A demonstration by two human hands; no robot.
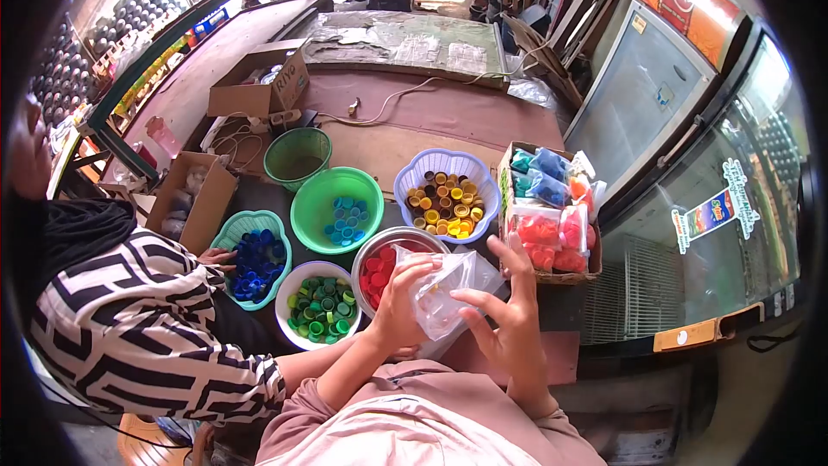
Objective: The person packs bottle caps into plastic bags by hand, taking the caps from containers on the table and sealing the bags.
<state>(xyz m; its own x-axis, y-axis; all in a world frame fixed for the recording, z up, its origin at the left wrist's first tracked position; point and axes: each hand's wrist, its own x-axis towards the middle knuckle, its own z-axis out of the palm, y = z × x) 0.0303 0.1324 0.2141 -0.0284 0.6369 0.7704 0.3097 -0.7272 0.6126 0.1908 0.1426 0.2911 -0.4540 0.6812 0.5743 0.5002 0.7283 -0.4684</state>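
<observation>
A clear plastic bag [442, 295] is gripped by my left hand [398, 300], its fingers closed on the bag's left side. At the bag's right side, my right hand [509, 315] has its fingers spread and curved; whether a fingertip touches the plastic I cannot tell. Behind the bag, partly hidden by it, a metal bowl [359, 261] holds red bottle caps [376, 269]. Just left of my left forearm stands a white bowl [285, 328] of green bottle caps [321, 306].
A co-worker's hand [217, 259] rests at a teal basin [226, 237] of blue caps; their other arm passes beneath my left forearm. Beyond are a green basin [297, 194], a purple basin [490, 185] of yellow and brown caps, and a carton [552, 276] of filled bags. Glass-door fridges line the right.
</observation>
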